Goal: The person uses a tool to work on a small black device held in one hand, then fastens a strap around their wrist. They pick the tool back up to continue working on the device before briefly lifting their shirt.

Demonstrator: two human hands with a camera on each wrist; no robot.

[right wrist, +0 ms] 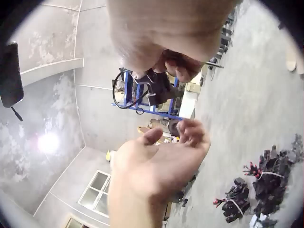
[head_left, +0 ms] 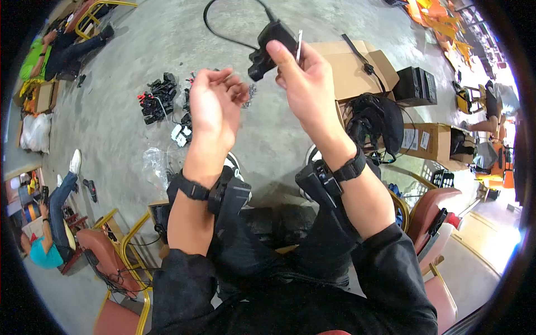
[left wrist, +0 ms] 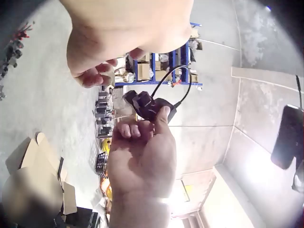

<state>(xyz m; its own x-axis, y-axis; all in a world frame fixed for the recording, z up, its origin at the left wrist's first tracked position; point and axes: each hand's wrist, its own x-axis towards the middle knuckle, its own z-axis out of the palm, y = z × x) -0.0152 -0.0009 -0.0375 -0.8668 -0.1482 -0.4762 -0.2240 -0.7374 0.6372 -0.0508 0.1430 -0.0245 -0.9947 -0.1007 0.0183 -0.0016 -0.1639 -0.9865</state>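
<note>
The right hand [head_left: 310,89] grips a black device [head_left: 273,47] with a looped black cable, the thumb laid over its body; a thin metal tool [head_left: 300,44] sticks up from the same hand. Beside it, to the left and apart, the left hand [head_left: 218,106] holds nothing, its fingers loosely bent. In the left wrist view the device [left wrist: 151,107] shows between the right hand's [left wrist: 142,161] thumb and fingers. The right wrist view has the device [right wrist: 159,88] under the right hand, with the left hand [right wrist: 164,161] below it.
Bundles of black parts [head_left: 159,97] with red connectors lie on the floor [head_left: 167,33], near a clear plastic bag [head_left: 155,164]. An open cardboard box [head_left: 346,61] with black cables is at the right, beside black boxes [head_left: 414,86]. Chairs [head_left: 109,257] and seated people are around the sides.
</note>
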